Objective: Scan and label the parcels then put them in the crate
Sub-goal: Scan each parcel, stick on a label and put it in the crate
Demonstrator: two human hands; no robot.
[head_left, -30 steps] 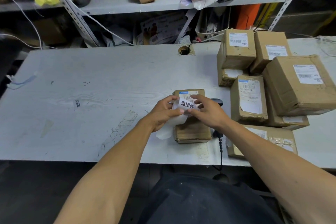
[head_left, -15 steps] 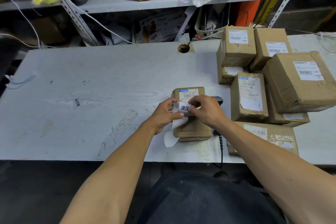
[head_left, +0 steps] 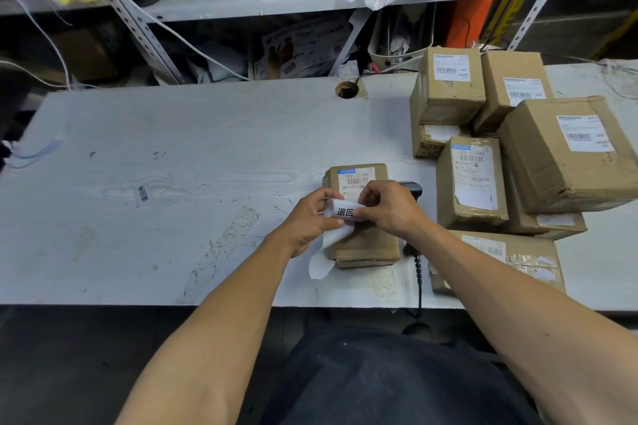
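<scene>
arms [head_left: 221, 338]: bare, no sleeves | lap garment [head_left: 397, 383]: dark blue-black

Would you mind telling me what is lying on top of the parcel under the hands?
The parcel bears a printed shipping label at its far end. Above it the left hand and right hand pinch a white sticker, hiding the parcel's middle.

The right hand [head_left: 386, 209] covers the label's [head_left: 341, 212] last characters and most of the barcode scanner [head_left: 412, 188] behind it.
</scene>
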